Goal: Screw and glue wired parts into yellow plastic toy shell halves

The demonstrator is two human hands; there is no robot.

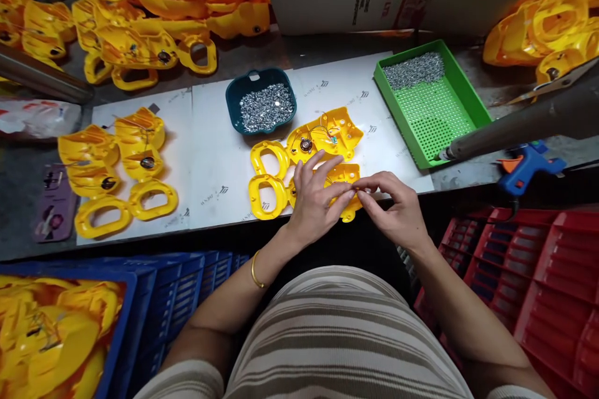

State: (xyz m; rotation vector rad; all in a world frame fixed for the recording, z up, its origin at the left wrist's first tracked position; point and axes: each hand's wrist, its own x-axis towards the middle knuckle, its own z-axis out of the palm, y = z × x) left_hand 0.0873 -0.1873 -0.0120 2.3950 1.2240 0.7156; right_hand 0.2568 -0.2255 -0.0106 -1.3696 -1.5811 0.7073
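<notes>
Two yellow plastic shell halves with ring handles lie side by side on the white sheet before me. The farther shell half (349,131) has thin wires, a small green board and a round dark speaker (306,145) inside. Over the nearer shell half (267,197), my left hand (316,196) has its thumb and forefinger pinched together, the other fingers spread. My right hand (393,206) also pinches, its fingertips meeting the left ones above the shell's right end. Whatever is between the fingertips is too small to make out.
A dark teal bowl (229,103) holds small metal screws; a green tray (461,84) holds more. More yellow shells (105,159) lie left beside a purple phone case (55,202). A metal pole (505,134) and blue glue gun (528,168) are right. Blue (135,299) and red crates (528,262) stand below.
</notes>
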